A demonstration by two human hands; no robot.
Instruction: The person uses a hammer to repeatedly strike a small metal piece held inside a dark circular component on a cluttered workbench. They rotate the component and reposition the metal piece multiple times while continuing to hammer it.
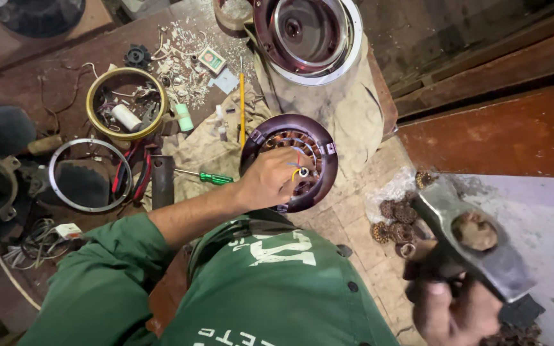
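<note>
Motor stator (290, 163) pinned under curled left hand (269, 179); right hand (450, 307) fisted around raised hammer (472, 237).

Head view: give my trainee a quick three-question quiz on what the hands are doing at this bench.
1. True or false: the right hand holds a hammer.
2. What does the left hand rest on?
A. the motor stator with copper windings
B. the brass-coloured ring tray
C. the chrome housing
3. Fill in: a screwdriver with a ____ handle lies on the cloth just left of the stator.

Key: 1 true; 2 A; 3 green.
</note>
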